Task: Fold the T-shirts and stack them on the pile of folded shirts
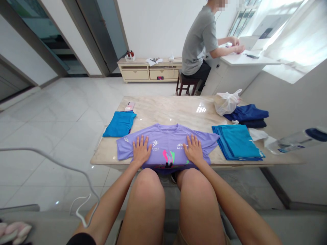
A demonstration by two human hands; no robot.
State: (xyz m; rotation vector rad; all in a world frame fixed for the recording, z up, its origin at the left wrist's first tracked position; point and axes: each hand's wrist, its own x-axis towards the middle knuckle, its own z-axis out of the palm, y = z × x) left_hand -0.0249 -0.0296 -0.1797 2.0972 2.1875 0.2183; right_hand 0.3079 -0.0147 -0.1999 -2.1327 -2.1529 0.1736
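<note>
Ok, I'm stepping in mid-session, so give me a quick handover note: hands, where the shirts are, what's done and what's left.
Left hand and right hand: both flat, palms down, on the purple T-shirt, holding nothing.
The purple T-shirt lies spread face up at the near edge of the marble table, hem hanging over the edge.
Done: a folded blue shirt at left.
At right: a teal stack and a dark blue pile beside a white plastic bag.
Left: the purple shirt is not yet folded.
</note>
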